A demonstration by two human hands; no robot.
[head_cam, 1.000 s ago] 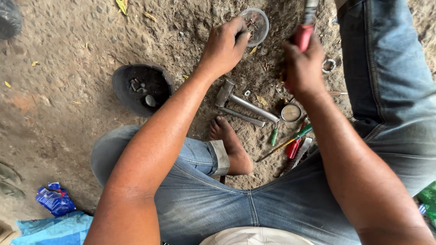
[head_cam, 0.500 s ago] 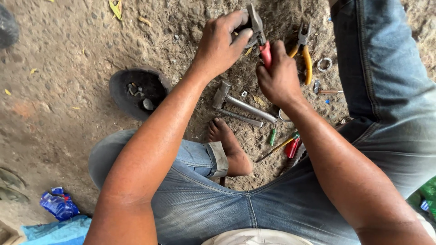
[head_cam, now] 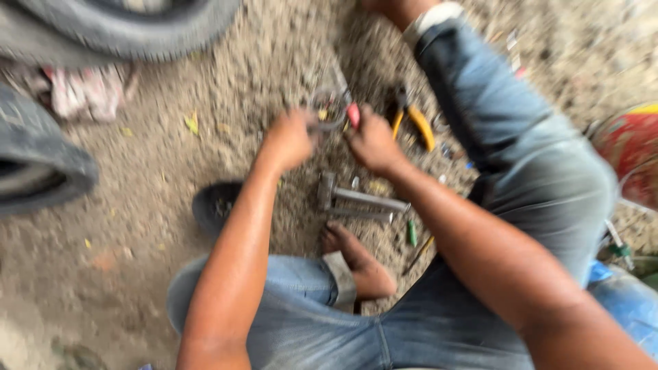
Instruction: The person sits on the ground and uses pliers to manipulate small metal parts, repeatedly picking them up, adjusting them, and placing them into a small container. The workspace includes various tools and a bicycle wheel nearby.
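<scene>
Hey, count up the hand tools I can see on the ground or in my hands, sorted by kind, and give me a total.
Hammers: 1, the metal hammer lying by the bare foot.
Pliers: 1, the yellow-handled pliers on the dirt.
Red-handled tools: 1, gripped in the right hand; blurred, kind unclear.
Green-handled tools: 1, the small green-handled tool.
Total: 4

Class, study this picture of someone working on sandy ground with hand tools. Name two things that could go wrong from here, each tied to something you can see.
1. The left hand holds a small ring-shaped part right beside the red-handled tool gripped by the right hand; a slip might jab fingers.
2. The bare foot lies next to the hammer and could get hurt.
</scene>
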